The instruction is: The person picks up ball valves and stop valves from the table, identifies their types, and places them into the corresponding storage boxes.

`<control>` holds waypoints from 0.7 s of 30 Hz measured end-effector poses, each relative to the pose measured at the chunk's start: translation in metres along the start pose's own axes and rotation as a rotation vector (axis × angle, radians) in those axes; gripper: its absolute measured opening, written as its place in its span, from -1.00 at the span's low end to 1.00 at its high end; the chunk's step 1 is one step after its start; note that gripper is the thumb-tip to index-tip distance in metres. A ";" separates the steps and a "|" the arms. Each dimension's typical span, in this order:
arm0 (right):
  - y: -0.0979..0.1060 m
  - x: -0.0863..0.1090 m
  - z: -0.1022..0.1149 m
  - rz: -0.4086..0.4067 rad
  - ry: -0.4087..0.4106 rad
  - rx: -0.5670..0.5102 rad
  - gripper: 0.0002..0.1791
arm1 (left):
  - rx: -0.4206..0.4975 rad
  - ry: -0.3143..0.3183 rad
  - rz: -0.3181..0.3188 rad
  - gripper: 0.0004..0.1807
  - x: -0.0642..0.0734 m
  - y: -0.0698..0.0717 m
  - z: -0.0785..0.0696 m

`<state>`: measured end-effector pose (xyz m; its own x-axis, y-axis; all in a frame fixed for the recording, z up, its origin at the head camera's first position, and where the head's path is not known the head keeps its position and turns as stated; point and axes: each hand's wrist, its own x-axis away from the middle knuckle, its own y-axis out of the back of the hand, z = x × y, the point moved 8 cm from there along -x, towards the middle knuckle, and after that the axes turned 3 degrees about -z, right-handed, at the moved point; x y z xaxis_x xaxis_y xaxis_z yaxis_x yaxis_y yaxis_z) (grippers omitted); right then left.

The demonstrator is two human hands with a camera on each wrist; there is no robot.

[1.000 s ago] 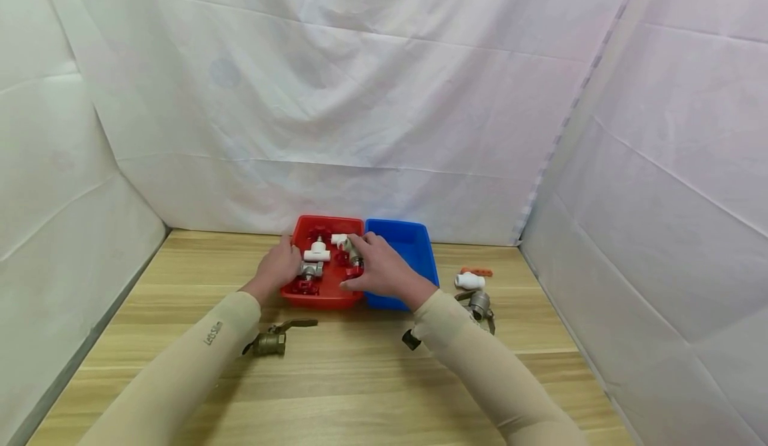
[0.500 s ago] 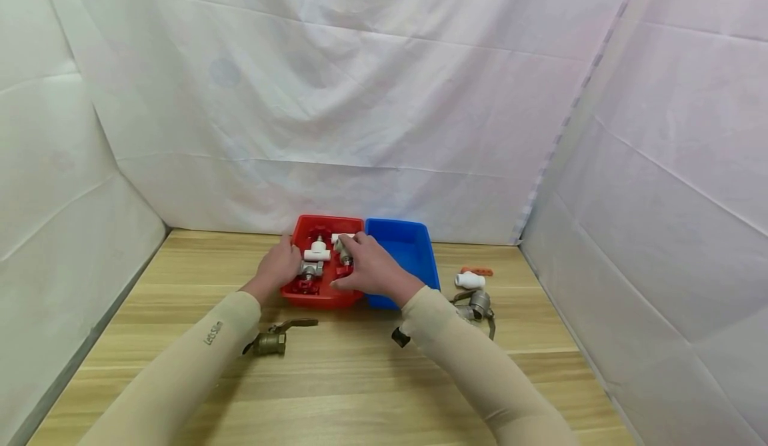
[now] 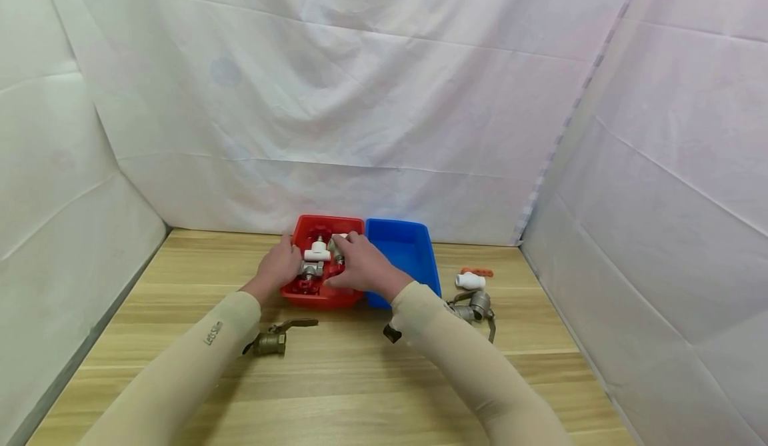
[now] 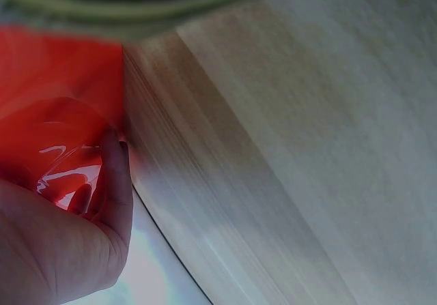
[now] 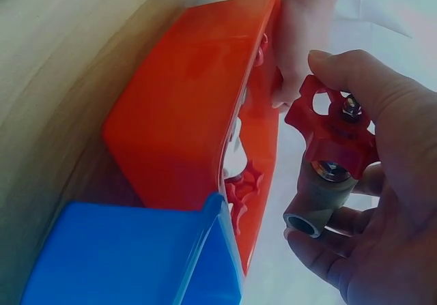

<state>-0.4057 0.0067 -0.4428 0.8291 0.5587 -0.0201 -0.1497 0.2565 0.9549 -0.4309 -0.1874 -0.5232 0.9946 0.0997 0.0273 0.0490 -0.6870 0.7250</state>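
Observation:
My right hand [image 3: 367,265] holds a gate valve [image 5: 322,194] with a red handwheel [image 5: 331,138] and a grey body over the red bin [image 3: 324,301]. In the right wrist view the thumb lies on the wheel and the fingers curl round the body. At the bin's left wall, my left hand [image 3: 279,266] grips the rim. Inside the bin sit a white tee-shaped valve [image 3: 317,251] and a silver valve [image 3: 311,270] with a red wheel below it. Another white part is mostly hidden behind my right hand.
A blue bin [image 3: 403,254] adjoins the red one on the right. On the table, a brass lever valve [image 3: 271,343] lies in front of my left hand. A white valve [image 3: 471,281] with an orange handle and metal lever valves [image 3: 480,305] lie at right.
My right hand has moved a little left with the gate valve, farther over the red bin. My left hand has stayed at the rim.

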 end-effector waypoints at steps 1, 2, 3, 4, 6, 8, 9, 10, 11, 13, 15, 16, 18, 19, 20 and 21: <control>-0.001 -0.001 0.001 0.002 0.001 0.004 0.17 | 0.001 -0.001 -0.001 -0.38 0.000 0.000 0.000; -0.002 -0.003 0.001 0.005 0.002 0.012 0.15 | 0.001 -0.001 -0.001 -0.38 0.000 0.000 0.000; -0.003 -0.004 0.002 0.008 0.005 0.018 0.14 | 0.001 -0.002 0.000 -0.38 0.001 0.001 -0.001; -0.003 -0.006 0.003 0.012 0.008 0.026 0.10 | 0.000 -0.003 0.000 -0.38 0.001 0.001 -0.001; -0.003 -0.008 0.007 0.021 0.015 0.046 0.04 | 0.001 -0.002 0.000 -0.38 0.002 0.002 -0.001; -0.003 -0.012 0.009 0.035 0.019 0.062 -0.01 | 0.003 -0.004 -0.001 -0.37 0.003 0.003 -0.002; -0.003 -0.013 0.010 0.041 0.020 0.068 -0.01 | 0.004 -0.007 -0.004 -0.36 0.003 0.004 -0.002; -0.004 -0.015 0.011 0.050 0.017 0.071 -0.02 | 0.007 -0.007 -0.006 -0.36 0.004 0.004 -0.002; -0.004 -0.017 0.011 0.056 0.013 0.073 -0.01 | 0.010 -0.008 -0.008 -0.37 0.004 0.004 -0.003; -0.004 -0.020 0.010 0.069 0.001 0.073 -0.01 | 0.011 -0.014 -0.006 -0.37 0.004 0.004 -0.004; -0.005 -0.023 0.008 0.079 -0.013 0.073 -0.02 | 0.012 -0.016 0.000 -0.38 0.004 0.003 -0.004; -0.005 -0.025 0.008 0.084 -0.019 0.070 -0.04 | 0.012 -0.015 0.002 -0.38 0.004 0.002 -0.004; -0.005 -0.027 0.007 0.091 -0.025 0.069 -0.06 | 0.011 -0.016 0.003 -0.38 0.003 0.002 -0.004; -0.005 -0.028 0.006 0.097 -0.028 0.068 -0.07 | 0.011 -0.016 0.004 -0.38 0.003 0.002 -0.004; -0.005 -0.029 0.006 0.102 -0.029 0.069 -0.08 | 0.009 -0.016 0.003 -0.38 0.002 0.002 -0.004; -0.004 -0.029 0.006 0.107 -0.030 0.065 -0.09 | 0.009 -0.014 0.003 -0.39 0.002 0.002 -0.004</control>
<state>-0.4257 -0.0158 -0.4445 0.8262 0.5560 0.0911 -0.2038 0.1441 0.9684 -0.4288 -0.1859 -0.5189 0.9960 0.0872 0.0199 0.0464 -0.6939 0.7186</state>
